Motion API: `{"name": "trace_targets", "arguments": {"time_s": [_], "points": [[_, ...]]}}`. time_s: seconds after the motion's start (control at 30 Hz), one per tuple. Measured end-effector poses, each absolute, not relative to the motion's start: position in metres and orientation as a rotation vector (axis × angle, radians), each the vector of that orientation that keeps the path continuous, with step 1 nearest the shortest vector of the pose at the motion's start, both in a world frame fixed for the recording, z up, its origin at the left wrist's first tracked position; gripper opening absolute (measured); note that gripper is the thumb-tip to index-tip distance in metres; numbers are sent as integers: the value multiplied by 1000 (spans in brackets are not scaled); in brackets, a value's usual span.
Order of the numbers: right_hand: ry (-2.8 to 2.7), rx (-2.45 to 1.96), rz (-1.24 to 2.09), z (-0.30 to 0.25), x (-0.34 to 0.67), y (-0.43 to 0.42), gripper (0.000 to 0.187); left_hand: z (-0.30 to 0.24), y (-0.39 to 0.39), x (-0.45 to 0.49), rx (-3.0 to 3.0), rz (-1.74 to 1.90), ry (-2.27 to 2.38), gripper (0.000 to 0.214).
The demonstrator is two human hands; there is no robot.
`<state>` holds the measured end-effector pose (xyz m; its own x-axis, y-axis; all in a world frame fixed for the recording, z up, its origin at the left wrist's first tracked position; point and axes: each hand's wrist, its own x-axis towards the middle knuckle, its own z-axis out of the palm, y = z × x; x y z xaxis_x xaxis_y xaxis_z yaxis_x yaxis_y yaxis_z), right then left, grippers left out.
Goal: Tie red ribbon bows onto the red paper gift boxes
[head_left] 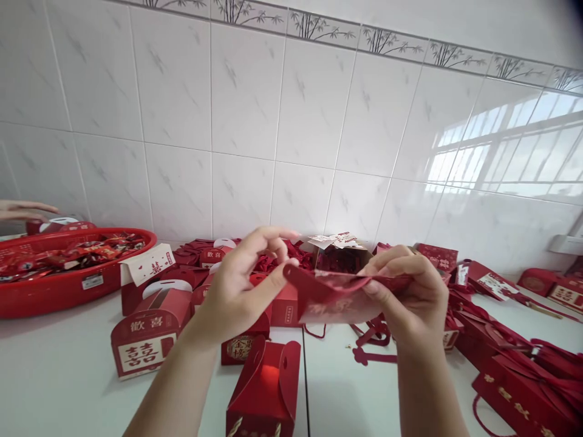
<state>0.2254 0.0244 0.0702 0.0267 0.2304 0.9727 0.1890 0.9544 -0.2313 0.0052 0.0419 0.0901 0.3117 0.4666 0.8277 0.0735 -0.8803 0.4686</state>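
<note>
My right hand (405, 291) pinches the upper edge of a dark red paper gift box (337, 297), thumb in front and fingers behind. The box looks partly flattened, with a pale pattern on its near face. My left hand (246, 285) is at its other end, fingers apart, with the thumb touching or very close to the pointed corner. Below my hands, a red box (264, 388) with curved flaps stands on the table. A red box with white double-happiness print (146, 334) stands left of my left wrist.
At the left is a large red basin (54, 291) of wrapped sweets, with another person's hand (27, 209) behind it. Red boxes with ribbons (519, 388) crowd the right side. An open carton (341, 258) stands near the tiled wall (246, 109). A red ribbon (373, 356) lies on the table.
</note>
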Motion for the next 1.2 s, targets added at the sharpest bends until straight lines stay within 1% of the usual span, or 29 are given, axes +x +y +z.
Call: {"name": "trace_targets", "arguments": {"time_s": [0.1,0.2,0.3,0.37,0.5,0.6,0.77,0.87,1.2], "points": [[-1504,-399,-204,72,228,22,25,92,37,-4,2369,1644,504,33],[-1528,-384,-319,73,228,21,27,94,32,-4,2527,1728,450,37],[-1565,-353,-362,73,225,19,29,94,30,1,2638,1898,394,33],[-1588,-344,-380,73,221,18,29,94,30,4,2643,2062,398,36],[-1714,-316,-299,71,211,18,24,90,31,15,2334,2318,422,41],[-1808,-291,-227,68,205,19,20,87,31,24,2118,2212,432,31],[-1800,-330,-260,66,205,21,21,89,28,27,2067,1703,539,18],[-1787,-327,-261,68,207,22,22,91,25,26,2015,1531,485,10],[-1809,-317,-233,67,204,21,20,90,22,31,2001,1577,380,12]]}}
